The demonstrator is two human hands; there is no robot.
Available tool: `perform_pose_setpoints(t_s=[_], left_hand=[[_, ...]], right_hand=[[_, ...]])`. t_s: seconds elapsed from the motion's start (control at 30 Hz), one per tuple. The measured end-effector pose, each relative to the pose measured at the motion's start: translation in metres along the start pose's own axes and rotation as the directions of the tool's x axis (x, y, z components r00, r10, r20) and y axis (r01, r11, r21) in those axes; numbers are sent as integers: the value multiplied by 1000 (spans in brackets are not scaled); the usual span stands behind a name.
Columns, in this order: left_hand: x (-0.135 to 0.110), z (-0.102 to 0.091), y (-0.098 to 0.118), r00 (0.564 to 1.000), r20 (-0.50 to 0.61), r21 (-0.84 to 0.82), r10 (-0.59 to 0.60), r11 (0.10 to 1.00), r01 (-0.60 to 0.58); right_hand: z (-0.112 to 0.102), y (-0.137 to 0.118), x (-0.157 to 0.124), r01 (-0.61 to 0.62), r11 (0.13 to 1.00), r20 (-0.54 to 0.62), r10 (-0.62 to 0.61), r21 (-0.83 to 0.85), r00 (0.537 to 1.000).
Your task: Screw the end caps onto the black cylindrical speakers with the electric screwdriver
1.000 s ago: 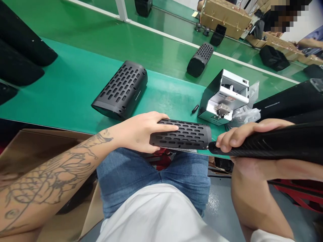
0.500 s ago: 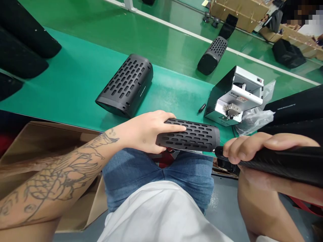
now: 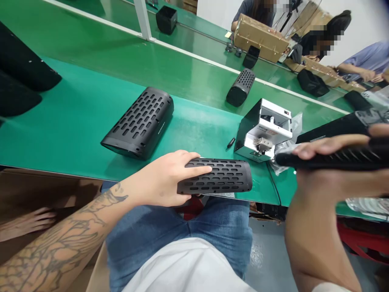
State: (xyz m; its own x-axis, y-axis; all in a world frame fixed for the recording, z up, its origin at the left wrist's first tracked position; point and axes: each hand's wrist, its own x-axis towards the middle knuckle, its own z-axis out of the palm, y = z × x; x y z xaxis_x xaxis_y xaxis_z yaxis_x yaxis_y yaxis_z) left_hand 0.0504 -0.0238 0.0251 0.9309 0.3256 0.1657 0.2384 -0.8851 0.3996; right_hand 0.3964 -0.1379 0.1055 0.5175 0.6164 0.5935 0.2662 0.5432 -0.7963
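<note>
- Left hand [image 3: 164, 178]: fingers grasp a black speaker [image 3: 219, 176] with holes, lying at the edge of the green surface [image 3: 75, 134].
- Right hand [image 3: 322, 178]: fingers clenched around a long black tool [image 3: 334, 160], near the speaker.

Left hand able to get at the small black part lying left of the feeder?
Probably yes. The left hand holds the perforated black speaker, so it would have to let go, but only bare green bench lies between it and the small black part.
</note>
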Motion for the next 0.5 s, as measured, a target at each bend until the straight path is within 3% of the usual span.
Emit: perform_pose_setpoints(t_s=[0.03, 0.13, 0.2, 0.27, 0.37, 0.5], left_hand=[[-2, 2, 1, 1000, -25, -14, -4, 1000, 3], [-11, 13, 4, 988, -150, -84, -31, 996, 19], [-20, 26, 5, 967, -235, -153, -93, 987, 58], [-28, 40, 6, 934, -299, -236, -197, 963, 128], [-34, 59, 5, 882, -308, -353, -355, 904, 241], [-34, 70, 1, 863, -341, -373, -374, 896, 241]], right_hand=[[-2, 16, 12, 103, 995, -56, -102, 4, 993], [-4, 59, 32, 212, 977, -30, -214, -36, 976], [-4, 74, 33, 261, 964, -21, -262, -48, 965], [-3, 77, 29, 288, 957, -28, -289, -25, 957], [1, 65, 29, 283, 958, -106, -277, 40, 955], [10, 49, 41, 190, 981, -296, -168, 46, 940]])
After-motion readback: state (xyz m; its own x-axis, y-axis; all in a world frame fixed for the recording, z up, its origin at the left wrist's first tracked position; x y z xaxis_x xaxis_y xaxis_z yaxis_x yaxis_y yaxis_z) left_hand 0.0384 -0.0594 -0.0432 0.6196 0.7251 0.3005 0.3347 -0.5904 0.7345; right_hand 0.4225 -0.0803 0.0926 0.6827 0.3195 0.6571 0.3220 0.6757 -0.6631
